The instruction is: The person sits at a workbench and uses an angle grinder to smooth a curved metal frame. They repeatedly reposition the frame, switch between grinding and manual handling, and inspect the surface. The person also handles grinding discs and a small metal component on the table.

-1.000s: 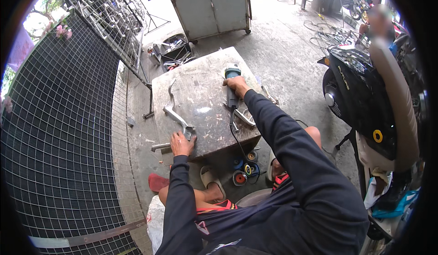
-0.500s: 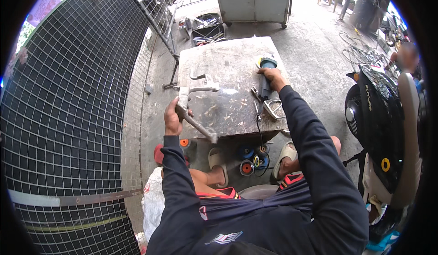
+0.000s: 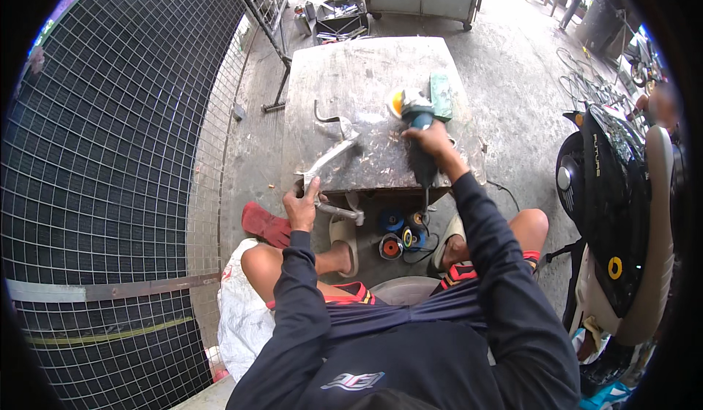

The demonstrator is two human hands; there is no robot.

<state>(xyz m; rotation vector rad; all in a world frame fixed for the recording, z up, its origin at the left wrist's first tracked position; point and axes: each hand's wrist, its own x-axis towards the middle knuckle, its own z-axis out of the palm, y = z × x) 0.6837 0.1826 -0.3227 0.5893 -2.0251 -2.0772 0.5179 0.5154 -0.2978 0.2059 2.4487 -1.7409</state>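
Note:
My left hand point(image 3: 302, 206) is closed around a bare metal bracket point(image 3: 331, 155) with bent arms, at the table's front left edge. The bracket's far end reaches over the tabletop; a lower arm hangs past the edge. My right hand point(image 3: 435, 142) grips an angle grinder point(image 3: 418, 119) over the right half of the table, its yellow-centred disc point(image 3: 396, 104) facing left. Motion blurs the disc slightly. Just right of the grinder head lies a green block point(image 3: 441, 96). Another metal piece beneath the grinder is mostly hidden by my right hand and the tool.
The worn wooden table point(image 3: 366, 65) stands before me. Several round discs point(image 3: 392, 246) lie on the floor between my feet, near the grinder's cord. A red glove point(image 3: 265, 224) is at left. Wire mesh point(image 3: 110, 175) runs along the left; a motorcycle point(image 3: 608, 212) stands at right.
My left hand has drawn the bracket toward me and turned it. The grinder has moved slightly left and nearer, its disc now more visible, and the green block has come into sight.

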